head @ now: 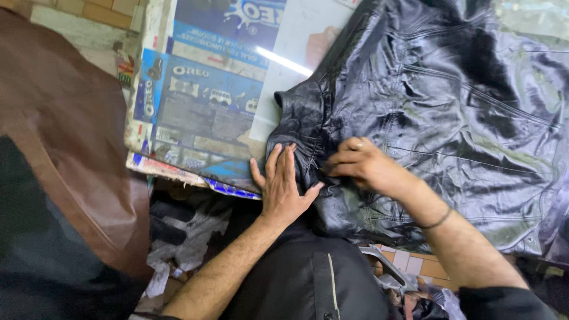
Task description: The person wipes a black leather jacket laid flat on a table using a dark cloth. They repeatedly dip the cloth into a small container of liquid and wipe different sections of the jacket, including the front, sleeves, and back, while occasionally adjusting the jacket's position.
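Left hand [283, 186] flat and open, palm down, pressing the near edge of a glossy black leather jacket [438, 118] against the tabletop [207, 112]; fingers spread, grasping nothing. Right hand [358, 165] just beside, fingertips pinched on a small fold of the same leather near the collar area, thin dark band at the wrist; whether anything small sits between the fingertips cannot be told.

Risks, as a judgement: the two hands close together over one gathered spot, so a slip of the pinching fingers could let the fold spring out of place. Much of the jacket near the tabletop's front edge, part of the hem hanging over it, so the weight could drag the garment toward the floor if the flat hand lifted. Slick surface, likely slippery under dry fingers. Cluttered scraps and a metal tool [388, 272] below the edge, where a falling hem could snag.

Jacket spread open across the right half of the tabletop, wrinkled, shiny with light streaks, stitched seams and a slanted pocket line visible, a snap or rivet near the lower right corner. Farther off, blue printed cardboard packaging [201, 95] covering the tabletop's left part, edges worn. Brown leather sheet [65, 112] at far left.
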